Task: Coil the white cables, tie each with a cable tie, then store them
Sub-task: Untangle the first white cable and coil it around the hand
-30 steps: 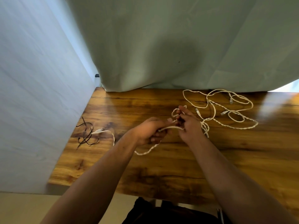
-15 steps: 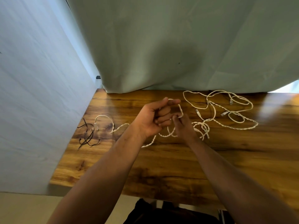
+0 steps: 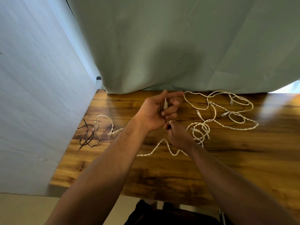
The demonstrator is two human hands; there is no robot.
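Left hand (image 3: 154, 111) was raised just above the surface (image 3: 178, 179), palm turned inward, its grip closed around the white cable (image 3: 162, 143) near a ribbed plug end that stood upright between the fingers. Right hand (image 3: 177, 135) was directly below and touching the left, its grip narrow and pinching the same cable. From there the cable ran in a zigzag across the surface, passed under the left forearm and ended at a plug near the left edge. Black cable ties (image 3: 87, 135) lay in a loose heap just beside that plug. A small coil (image 3: 201, 131) lay just right of the right hand. Loose white cables (image 3: 227, 111) sprawled uncoiled further right, near the hanging cloth (image 3: 178, 46).
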